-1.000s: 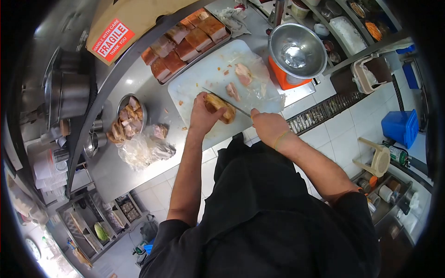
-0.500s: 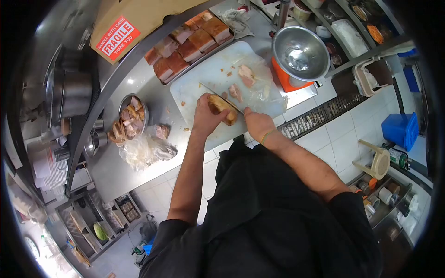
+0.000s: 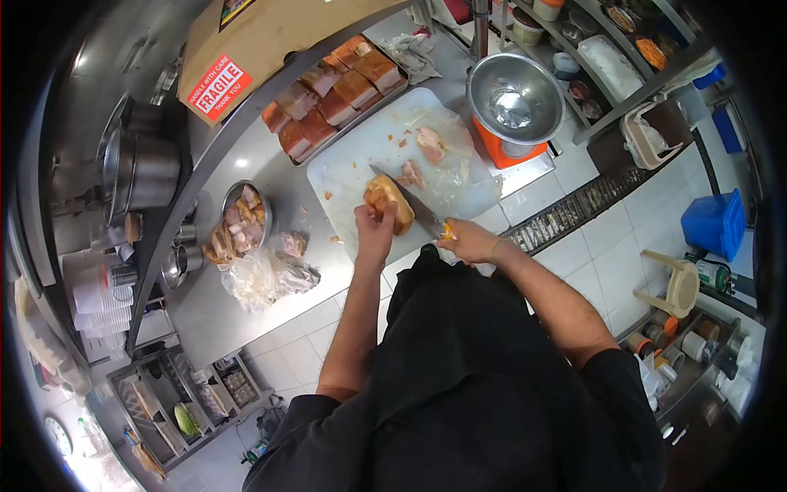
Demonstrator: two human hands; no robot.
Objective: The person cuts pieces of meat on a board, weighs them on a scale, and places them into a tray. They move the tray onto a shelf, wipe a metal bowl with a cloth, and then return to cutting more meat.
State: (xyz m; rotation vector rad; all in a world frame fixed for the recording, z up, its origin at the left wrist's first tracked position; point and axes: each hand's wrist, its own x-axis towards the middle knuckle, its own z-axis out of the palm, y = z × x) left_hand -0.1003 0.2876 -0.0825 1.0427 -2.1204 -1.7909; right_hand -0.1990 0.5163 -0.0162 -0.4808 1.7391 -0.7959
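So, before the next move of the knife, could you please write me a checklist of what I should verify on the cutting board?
1. Knife held in the right hand: ok.
2. Left hand touching the browned piece: ok.
3. Left hand away from the blade: ok, the piece lies between them.
4. Blade touching the piece: cannot tell.
5. Cutting board clear beyond the blade: not ok, meat and plastic sheet lie there.
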